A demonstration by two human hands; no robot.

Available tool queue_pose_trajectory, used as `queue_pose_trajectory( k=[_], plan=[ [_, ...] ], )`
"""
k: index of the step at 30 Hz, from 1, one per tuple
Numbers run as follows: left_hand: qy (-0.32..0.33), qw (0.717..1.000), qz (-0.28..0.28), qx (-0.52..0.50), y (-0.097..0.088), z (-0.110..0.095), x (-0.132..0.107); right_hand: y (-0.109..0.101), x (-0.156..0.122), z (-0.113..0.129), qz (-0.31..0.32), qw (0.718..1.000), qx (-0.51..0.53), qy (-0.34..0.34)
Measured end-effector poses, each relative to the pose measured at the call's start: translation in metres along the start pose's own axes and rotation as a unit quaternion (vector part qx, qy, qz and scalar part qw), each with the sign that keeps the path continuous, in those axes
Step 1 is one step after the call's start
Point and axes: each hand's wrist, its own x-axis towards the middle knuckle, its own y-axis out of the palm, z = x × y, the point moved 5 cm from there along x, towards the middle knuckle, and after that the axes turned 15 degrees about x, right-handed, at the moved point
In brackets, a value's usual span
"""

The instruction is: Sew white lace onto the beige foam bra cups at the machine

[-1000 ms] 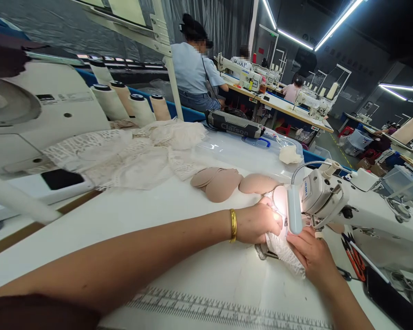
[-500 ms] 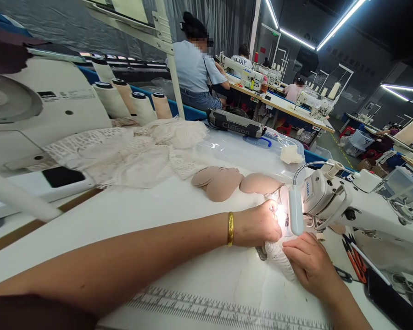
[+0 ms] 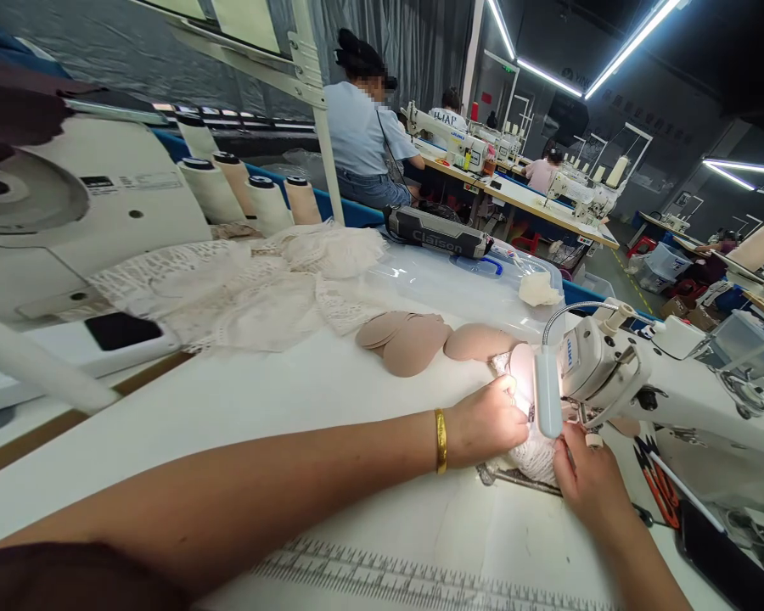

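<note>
Under the lit head of a white sewing machine [image 3: 604, 361] lies a piece of white lace fabric [image 3: 535, 460], bunched in front of the needle area. My left hand [image 3: 487, 423], with a gold bangle at the wrist, is closed on the fabric's left side, fingers curled in. On the right side, my right hand [image 3: 589, 475] pinches the lace close to the machine; its fingertips are partly hidden. A small lamp [image 3: 548, 397] on a bendy neck covers the needle. Beyond my left hand a beige cup pad [image 3: 522, 369] stands against the lace.
More beige pads [image 3: 413, 344] and a heap of cream lace [image 3: 267, 288] lie behind my left arm. Orange-handled scissors [image 3: 660, 492] and a black phone [image 3: 726, 556] are at right. Thread cones [image 3: 267, 204] stand at back left. A ruler strip [image 3: 407, 577] runs along the front edge. Co-workers sit farther off.
Both hands have moved slightly to the right. The lace has shifted right and bunched up, uncovering more of a metal plate edge on the table.
</note>
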Motion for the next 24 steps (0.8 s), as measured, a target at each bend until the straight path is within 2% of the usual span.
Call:
queue_pose_trajectory(
  k=[2,5,11,18,21,24],
  plan=[
    [0.03,0.999,-0.016,0.019,0.002,-0.004,0.001,0.0,0.002,-0.003,-0.022,1.0,-0.001,0.005],
    [0.034,0.998,-0.031,0.036,0.004,-0.007,0.0,0.0,0.004,-0.004,-0.032,0.999,0.004,0.003],
    [0.041,0.998,-0.02,0.049,0.001,-0.009,-0.004,-0.001,0.002,-0.003,-0.021,0.999,0.025,0.01],
    [0.025,0.999,0.037,0.006,-0.01,0.0,-0.007,0.0,-0.005,-0.001,-0.025,0.999,0.002,-0.025],
    [-0.012,0.998,0.061,0.013,-0.015,0.006,-0.007,-0.004,-0.004,0.012,-0.03,0.998,-0.006,-0.063],
    [-0.055,0.992,0.111,0.035,-0.013,0.007,-0.004,-0.007,0.001,0.032,-0.004,0.994,0.033,-0.105]
  ],
)
